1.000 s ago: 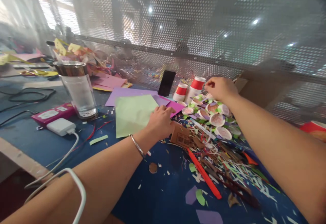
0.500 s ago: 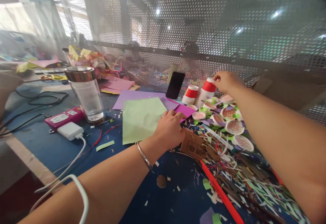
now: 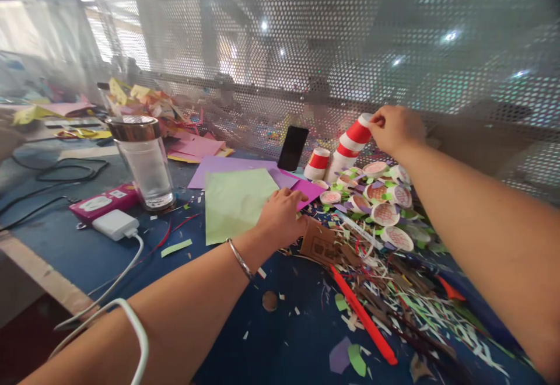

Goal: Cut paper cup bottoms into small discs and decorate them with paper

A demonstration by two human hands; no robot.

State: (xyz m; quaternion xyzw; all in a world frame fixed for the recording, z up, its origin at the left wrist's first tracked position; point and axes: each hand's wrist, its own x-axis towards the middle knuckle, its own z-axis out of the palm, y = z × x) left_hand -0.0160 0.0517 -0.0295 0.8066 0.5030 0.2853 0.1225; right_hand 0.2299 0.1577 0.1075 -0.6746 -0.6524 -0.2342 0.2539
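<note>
My right hand (image 3: 395, 129) pinches the top of a red-and-white paper cup (image 3: 357, 131) and lifts it off a stack of cups (image 3: 339, 160) near the mesh wall. A second upside-down red-and-white cup (image 3: 317, 163) stands just left of the stack. My left hand (image 3: 282, 217) rests with curled fingers on the edge of a light green paper sheet (image 3: 234, 201), which lies over purple (image 3: 227, 167) and magenta sheets (image 3: 308, 189). Several cut-off cup bottoms (image 3: 385, 213) lie below my right hand.
A lidded glass tumbler (image 3: 144, 162), a pink box (image 3: 105, 201) and a white charger with cable (image 3: 116, 224) sit at the left. A black phone (image 3: 293, 147) leans on the perforated metal wall (image 3: 394, 52). Paper scraps and a red stick (image 3: 363, 315) litter the blue table at the right.
My right hand has raised the top cup up and to the right, off the stack. My left hand has stayed on the green sheet.
</note>
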